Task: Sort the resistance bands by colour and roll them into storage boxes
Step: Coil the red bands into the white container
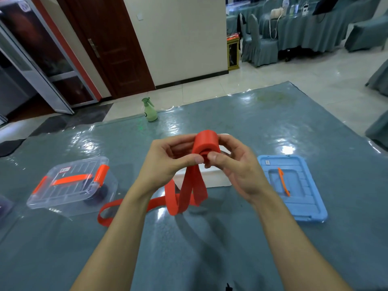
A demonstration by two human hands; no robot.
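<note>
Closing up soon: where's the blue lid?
Head view, right side: the blue lid lies flat on the table, just right of the right hand and the white box.

Lidded box [63,199] left, lid [305,199] right, perhaps tub [212,178] between

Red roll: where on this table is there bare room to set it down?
Bare table lies beyond the red roll, from the spray bottle to the far right corner, and near you, below the blue lid. Crowded: the middle row, where the clear box, the band's loose tail, the white box and the lid sit close together.
</note>
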